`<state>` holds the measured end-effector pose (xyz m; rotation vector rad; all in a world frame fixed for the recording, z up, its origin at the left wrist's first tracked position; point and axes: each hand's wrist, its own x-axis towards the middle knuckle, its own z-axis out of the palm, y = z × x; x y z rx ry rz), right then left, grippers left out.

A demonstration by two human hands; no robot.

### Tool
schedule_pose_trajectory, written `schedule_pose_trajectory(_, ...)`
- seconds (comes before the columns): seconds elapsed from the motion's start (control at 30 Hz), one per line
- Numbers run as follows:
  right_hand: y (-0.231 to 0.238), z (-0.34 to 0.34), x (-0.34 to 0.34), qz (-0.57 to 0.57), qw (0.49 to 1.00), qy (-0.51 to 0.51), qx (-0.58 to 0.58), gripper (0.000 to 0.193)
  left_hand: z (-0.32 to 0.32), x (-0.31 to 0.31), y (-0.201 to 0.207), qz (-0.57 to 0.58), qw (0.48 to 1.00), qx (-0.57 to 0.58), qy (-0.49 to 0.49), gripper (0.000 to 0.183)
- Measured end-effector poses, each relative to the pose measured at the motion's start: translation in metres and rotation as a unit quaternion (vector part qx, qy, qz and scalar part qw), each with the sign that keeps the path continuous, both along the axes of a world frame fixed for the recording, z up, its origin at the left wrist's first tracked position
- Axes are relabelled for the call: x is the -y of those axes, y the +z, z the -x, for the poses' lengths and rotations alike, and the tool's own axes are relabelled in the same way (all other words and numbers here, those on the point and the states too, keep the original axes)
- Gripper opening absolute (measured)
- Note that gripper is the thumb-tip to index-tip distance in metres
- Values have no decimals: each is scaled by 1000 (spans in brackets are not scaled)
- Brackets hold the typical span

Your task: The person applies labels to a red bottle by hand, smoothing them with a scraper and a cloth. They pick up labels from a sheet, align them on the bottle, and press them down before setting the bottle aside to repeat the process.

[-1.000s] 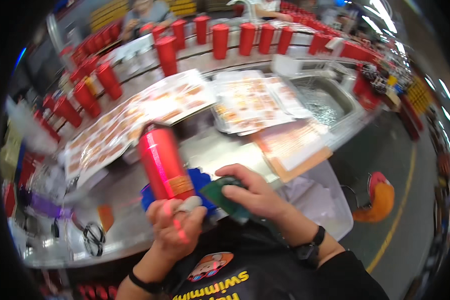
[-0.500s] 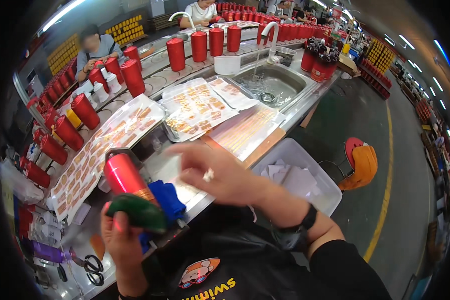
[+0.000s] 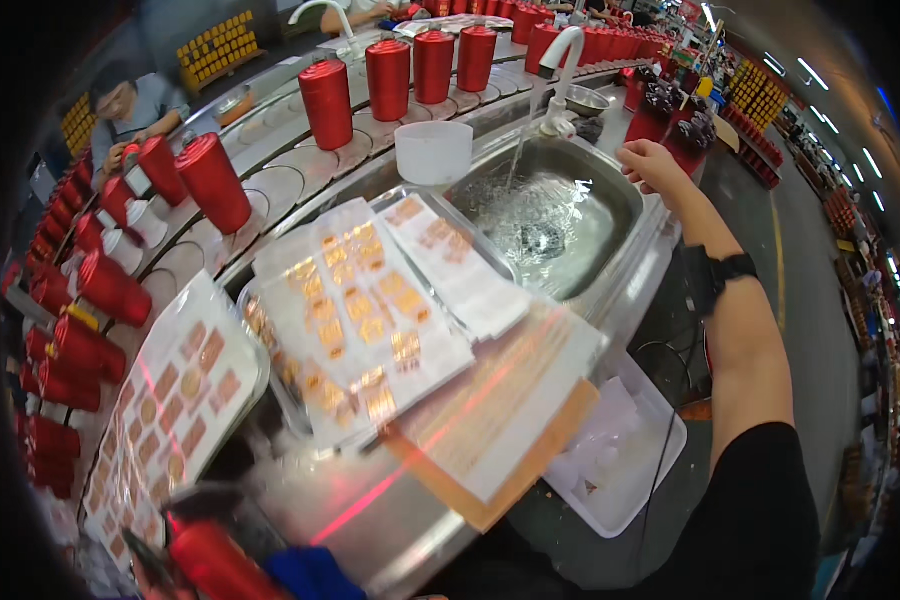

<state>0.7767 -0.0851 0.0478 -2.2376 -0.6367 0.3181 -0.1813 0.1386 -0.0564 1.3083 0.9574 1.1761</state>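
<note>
The steel counter (image 3: 400, 535) spans the work area, with a recessed sink (image 3: 610, 240) at its upper right; water runs into the sink from the white tap (image 3: 567, 60). A sheet of printed decals (image 3: 185, 380) lies at the left. To its right, a steel tray (image 3: 470, 235) bears further decal sheets, and a brown board (image 3: 535, 460) with a pale sheet on it sits nearer the person; a red light line crosses the board. The red canister (image 3: 215, 560) lies blurred at the lower left, cut off by the lower edge. The blue cloth (image 3: 310, 572) is located directly beside it. Right hand (image 3: 650, 165): extended to the sink's right edge, fingers loosely curled; whether they enclose anything cannot be told. Left hand: indistinct at the lower-left edge; its grip cannot be determined.
</note>
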Motion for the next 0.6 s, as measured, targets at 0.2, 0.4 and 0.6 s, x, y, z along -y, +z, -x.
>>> schedule_pose_trajectory(0.2,-38,-93,-88,126,991,-34,-24,81,-65,24,80,263,934,231,-67,50)
schedule_pose_trajectory(0.4,-75,-148,-117,98,993,0,-73,84,-127,47,116,296,899,57,318,33)
schedule_pose_trajectory(0.6,-85,-170,-135,63,997,-3,-54,54,-131,67,134,261,862,-74,427,46)
